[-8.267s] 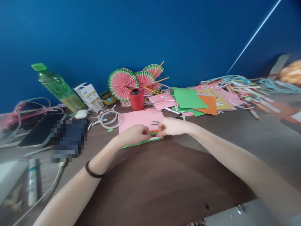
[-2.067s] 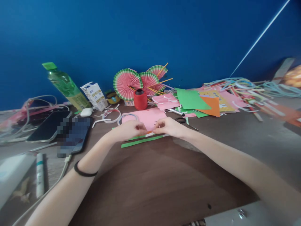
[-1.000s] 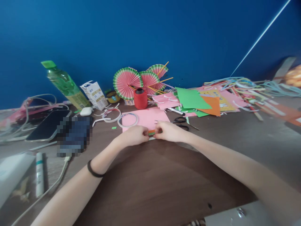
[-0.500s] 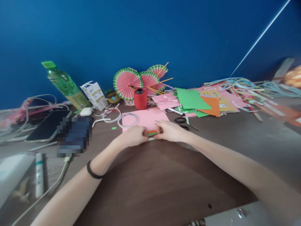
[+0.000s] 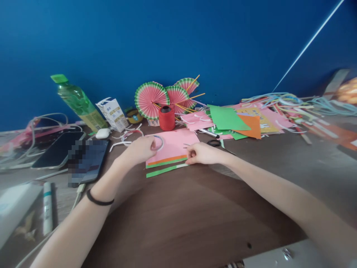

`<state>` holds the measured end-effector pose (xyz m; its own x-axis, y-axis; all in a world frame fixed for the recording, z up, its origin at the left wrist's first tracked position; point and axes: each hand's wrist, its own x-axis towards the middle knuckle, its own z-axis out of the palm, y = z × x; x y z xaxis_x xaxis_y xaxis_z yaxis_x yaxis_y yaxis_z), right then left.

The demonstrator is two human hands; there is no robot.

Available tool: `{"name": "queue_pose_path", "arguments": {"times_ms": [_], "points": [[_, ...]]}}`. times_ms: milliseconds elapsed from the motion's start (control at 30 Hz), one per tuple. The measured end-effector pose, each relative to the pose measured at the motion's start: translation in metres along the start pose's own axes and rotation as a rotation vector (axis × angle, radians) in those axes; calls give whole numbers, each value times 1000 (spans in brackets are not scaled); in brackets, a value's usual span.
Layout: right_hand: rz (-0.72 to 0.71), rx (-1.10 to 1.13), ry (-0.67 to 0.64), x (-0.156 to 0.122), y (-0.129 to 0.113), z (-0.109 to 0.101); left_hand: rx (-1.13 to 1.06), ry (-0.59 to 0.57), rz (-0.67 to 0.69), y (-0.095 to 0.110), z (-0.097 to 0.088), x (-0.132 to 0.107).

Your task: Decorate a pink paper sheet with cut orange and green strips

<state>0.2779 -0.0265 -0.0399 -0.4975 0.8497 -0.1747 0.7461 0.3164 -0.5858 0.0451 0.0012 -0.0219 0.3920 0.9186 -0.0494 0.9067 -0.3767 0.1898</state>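
My left hand (image 5: 141, 149) is closed at the clear ring-shaped roll of tape (image 5: 161, 143), covering the ring's left part. The tape lies over a pink paper sheet (image 5: 178, 139), whose near edge shows orange and green layers. My right hand (image 5: 205, 153) pinches the right end of a narrow green paper strip (image 5: 161, 171) with a whitish end, which lies just in front of the sheet. Black-handled scissors (image 5: 214, 143) rest behind my right hand, partly hidden by it.
Behind stand a red thread spool (image 5: 166, 119) and folded pink-and-green paper fans (image 5: 152, 99). To the right lie green paper (image 5: 228, 117) and bundled strips (image 5: 281, 100). On the left are a bottle (image 5: 79, 102), a carton (image 5: 113, 114), phones (image 5: 60, 149) and a marker (image 5: 47, 208).
My left hand has let go of the strip and moved left and back to the tape. The green strip now shows in front of the sheet. My right hand has barely moved.
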Motion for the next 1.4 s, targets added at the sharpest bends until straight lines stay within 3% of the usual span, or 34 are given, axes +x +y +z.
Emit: {"name": "queue_pose_path", "arguments": {"times_ms": [100, 200, 367, 500, 600, 733, 1033, 1400], "points": [[24, -30, 11, -2, -1, -3, -5, -73, 24, -14, -1, 4], [10, -15, 110, -1, -3, -1, -59, -131, 68, -16, -4, 5], [-148, 189, 385, 4, -7, 10, -262, -34, 83, 0, -12, 1], [-315, 252, 493, 3, -12, 16, -450, 26, 171, 16, -14, -3], [-347, 195, 541, 0, -15, 16, -549, 17, 216, 24, -13, -6], [-330, 106, 567, -2, -16, 18, -643, -42, 246, 32, -11, -8], [-361, 86, 546, -4, -19, 23, -653, 43, 216, 45, -2, -9], [-350, 88, 549, -1, -15, 31, -465, 132, 135, 48, 5, -13]]}}
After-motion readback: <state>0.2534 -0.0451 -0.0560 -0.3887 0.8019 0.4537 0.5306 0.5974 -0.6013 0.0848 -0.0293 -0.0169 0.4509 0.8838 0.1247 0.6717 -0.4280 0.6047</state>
